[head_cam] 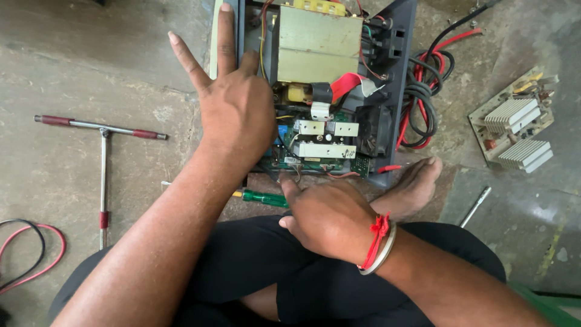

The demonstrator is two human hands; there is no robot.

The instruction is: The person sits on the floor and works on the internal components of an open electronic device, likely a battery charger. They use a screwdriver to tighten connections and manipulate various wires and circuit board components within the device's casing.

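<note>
An opened dark-grey electrical unit (396, 36) lies on the floor, showing a large transformer (311, 45), a green circuit board (321, 154) with metal heat sinks and a red ribbon cable (348, 82). My left hand (233, 103) rests flat on the unit's left edge, fingers spread, holding nothing. My right hand (327, 215), with a red thread and a metal bangle at the wrist, rests at the unit's near edge with fingers curled under; whether it holds anything is hidden. A green-handled screwdriver (266, 198) lies just left of it.
A T-shaped wrench with red grips (103, 130) lies on the concrete floor at left. Red and black wires (30, 251) loop at far left. Coiled red and black cables (426, 91) sit right of the unit. A loose circuit board with heat sinks (517, 127) and a metal rod (475, 206) lie at right.
</note>
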